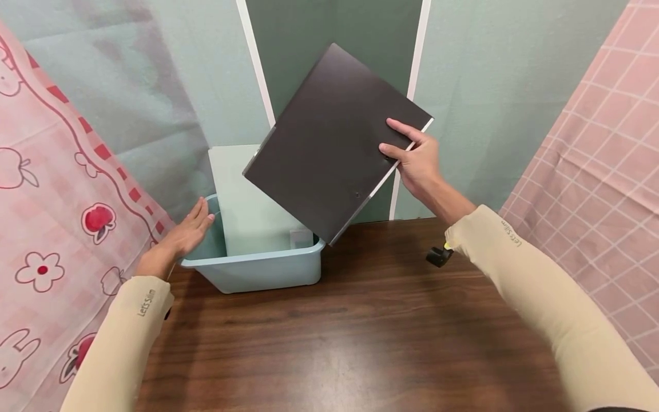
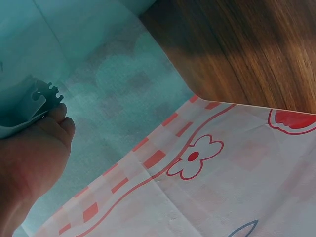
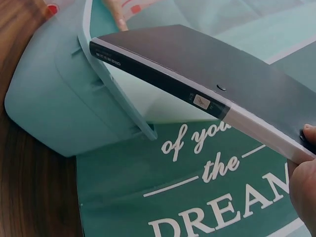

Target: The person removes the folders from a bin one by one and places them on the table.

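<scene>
A dark grey file folder (image 1: 334, 143) hangs tilted in the air at the bin's right side, its lower corner overlapping the rim in the head view. My right hand (image 1: 419, 163) pinches it by the spine edge, with fingers across the dark cover. The spine (image 3: 163, 84) shows black and white, with a small label. At the left, my left hand (image 1: 187, 234) rests on the rim of a light blue plastic bin (image 1: 262, 272), fingers extended. Inside that bin, a pale green flat panel (image 1: 252, 200) leans upright, partly hidden by the folder.
The bin stands on a dark wood table (image 1: 329, 343) near its back left. Behind hangs a green-and-white printed cloth (image 1: 473, 74). Pink patterned cloths flank the table: a fruit-and-flower print (image 1: 56, 229) at left, a grid print (image 1: 597, 149) at right.
</scene>
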`<state>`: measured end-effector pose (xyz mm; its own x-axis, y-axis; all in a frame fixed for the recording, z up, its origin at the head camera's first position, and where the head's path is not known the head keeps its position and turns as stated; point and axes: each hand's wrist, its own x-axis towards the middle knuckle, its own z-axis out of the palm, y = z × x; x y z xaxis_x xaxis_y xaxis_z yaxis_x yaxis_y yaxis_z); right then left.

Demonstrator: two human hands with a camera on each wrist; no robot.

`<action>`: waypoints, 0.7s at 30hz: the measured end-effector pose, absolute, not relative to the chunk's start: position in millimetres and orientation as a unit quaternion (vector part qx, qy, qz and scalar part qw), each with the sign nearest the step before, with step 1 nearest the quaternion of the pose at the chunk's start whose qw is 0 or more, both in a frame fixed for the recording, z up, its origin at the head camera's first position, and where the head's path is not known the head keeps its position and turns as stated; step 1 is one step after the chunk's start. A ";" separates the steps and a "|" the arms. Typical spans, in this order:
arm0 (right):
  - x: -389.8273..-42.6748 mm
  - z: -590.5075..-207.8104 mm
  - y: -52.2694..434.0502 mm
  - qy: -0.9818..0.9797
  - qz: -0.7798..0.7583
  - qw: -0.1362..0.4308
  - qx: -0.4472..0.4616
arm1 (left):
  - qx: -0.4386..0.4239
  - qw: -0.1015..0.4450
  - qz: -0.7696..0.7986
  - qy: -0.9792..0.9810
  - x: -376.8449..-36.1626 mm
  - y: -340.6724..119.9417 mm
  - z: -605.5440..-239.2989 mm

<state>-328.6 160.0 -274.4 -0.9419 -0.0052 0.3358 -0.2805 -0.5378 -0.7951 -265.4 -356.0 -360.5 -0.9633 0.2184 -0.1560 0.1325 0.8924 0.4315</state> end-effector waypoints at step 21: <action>-328.1 -271.2 219.5 -0.505 0.845 0.015 0.177 | 0.092 0.092 0.216 0.968 -261.2 -355.9 -360.1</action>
<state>-328.1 219.5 -271.2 -0.9366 -0.1534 0.3150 -0.2046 -0.4901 -0.8473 -261.2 -355.9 -360.1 -0.9660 0.2177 -0.1393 0.1379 0.8900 0.4345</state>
